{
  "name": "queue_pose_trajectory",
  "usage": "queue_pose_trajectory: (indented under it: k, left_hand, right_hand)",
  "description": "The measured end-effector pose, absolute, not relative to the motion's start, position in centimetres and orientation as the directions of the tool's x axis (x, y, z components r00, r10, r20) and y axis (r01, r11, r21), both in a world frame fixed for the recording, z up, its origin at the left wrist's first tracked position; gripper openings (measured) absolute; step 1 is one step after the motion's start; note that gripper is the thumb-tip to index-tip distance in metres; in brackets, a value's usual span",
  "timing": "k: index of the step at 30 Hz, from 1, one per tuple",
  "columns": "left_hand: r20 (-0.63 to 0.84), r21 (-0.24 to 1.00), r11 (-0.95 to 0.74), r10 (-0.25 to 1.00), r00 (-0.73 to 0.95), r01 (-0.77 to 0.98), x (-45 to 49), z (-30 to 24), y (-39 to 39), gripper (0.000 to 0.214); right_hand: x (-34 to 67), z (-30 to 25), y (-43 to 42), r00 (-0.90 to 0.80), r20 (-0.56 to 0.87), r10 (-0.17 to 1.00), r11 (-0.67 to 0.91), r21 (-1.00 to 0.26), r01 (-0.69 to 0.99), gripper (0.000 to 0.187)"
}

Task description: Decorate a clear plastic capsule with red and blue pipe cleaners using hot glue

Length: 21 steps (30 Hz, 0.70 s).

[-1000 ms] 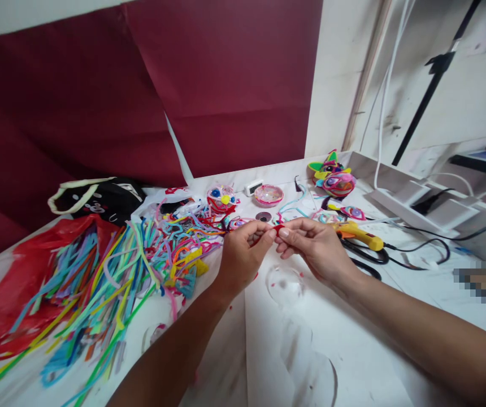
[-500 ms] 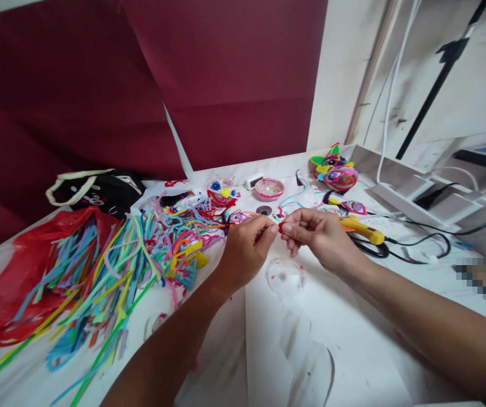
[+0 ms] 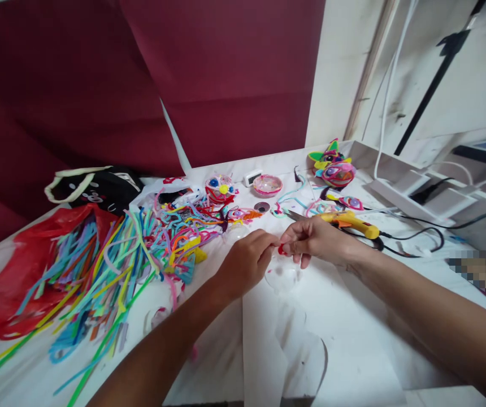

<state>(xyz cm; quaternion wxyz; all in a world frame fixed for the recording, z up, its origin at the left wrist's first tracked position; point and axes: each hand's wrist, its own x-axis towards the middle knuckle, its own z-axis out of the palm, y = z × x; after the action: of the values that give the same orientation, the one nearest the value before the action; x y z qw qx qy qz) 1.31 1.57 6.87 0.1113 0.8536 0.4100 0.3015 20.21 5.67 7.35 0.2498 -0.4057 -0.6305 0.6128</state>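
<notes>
Fingertip to fingertip, my two hands meet over the middle of the table. My right hand (image 3: pixel 317 242) is closed in a pinch on a small red pipe cleaner piece (image 3: pixel 282 249), which looks curled up. Pressed against its left side are the closed thumb and forefinger of my left hand (image 3: pixel 243 263); the grip itself is partly hidden. Just below the fingers lies a clear plastic dome (image 3: pixel 283 278) with tiny red bits on it. A pair of scissors (image 3: pixel 294 215) and a yellow glue gun (image 3: pixel 359 224) lie behind my right hand.
Many loose pipe cleaners (image 3: pixel 118 265) spill from a red plastic bag (image 3: pixel 5 282) on the left. Behind them sits a black bag (image 3: pixel 107 189). Decorated balls (image 3: pixel 220 189), a pink-rimmed bowl (image 3: pixel 267 185) and a roll of tape (image 3: pixel 262 207) stand farther back. Cables (image 3: pixel 432 232) run at right.
Both hands have come down slightly, nearer the clear dome, still pinching together at the red piece. More of the red piece and the scissors' blades now show. The view has shifted a little.
</notes>
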Motion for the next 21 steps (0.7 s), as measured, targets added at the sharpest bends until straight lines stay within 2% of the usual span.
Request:
queue_pose_trajectory:
  k: [4,8,17,21]
  left_hand:
    - [0.492,0.412,-0.667,0.736,0.465,0.620,0.8,4.1,1.0,0.023]
    - [0.480,0.334,-0.689,0.712,0.512,0.644,0.5,2.3,0.6,0.028]
    - [0.473,0.242,-0.674,0.710,0.521,0.698,0.9,1.9,0.1,0.021]
    - [0.499,0.241,-0.676,0.702,0.508,0.697,1.0,1.7,0.1,0.021]
  right_hand:
    - [20.1,5.8,5.3,-0.534,-0.197,0.822,-0.075,-0.968,0.241,0.011]
    - [20.0,4.5,4.9,-0.518,-0.196,0.833,-0.041,-0.955,0.295,0.007]
    - [20.0,4.2,4.2,-0.485,-0.124,0.866,0.099,-0.908,0.408,0.006]
    - [19.9,4.5,4.0,-0.473,-0.077,0.878,0.169,-0.875,0.455,0.009]
